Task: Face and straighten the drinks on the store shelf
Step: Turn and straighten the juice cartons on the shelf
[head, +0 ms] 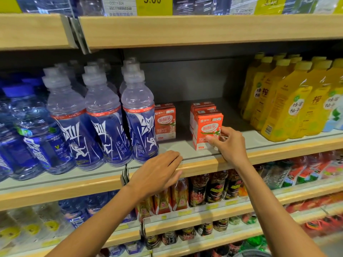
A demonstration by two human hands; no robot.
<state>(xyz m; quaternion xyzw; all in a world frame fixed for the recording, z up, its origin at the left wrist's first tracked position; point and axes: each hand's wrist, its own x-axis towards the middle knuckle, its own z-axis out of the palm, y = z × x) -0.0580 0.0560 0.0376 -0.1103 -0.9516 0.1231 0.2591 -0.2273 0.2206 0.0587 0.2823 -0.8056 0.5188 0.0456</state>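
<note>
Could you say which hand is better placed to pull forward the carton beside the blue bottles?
Left hand: free on the shelf edge near the lone carton; right hand holds the front carton.

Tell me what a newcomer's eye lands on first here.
The orange-red carton at the front of the middle shelf, pinched by the right hand, stands out in the sparse gap there. Left of it tall blue bottles crowd the shelf, and yellow bottles crowd the right. The left hand rests flat on the shelf's wooden edge.
</note>
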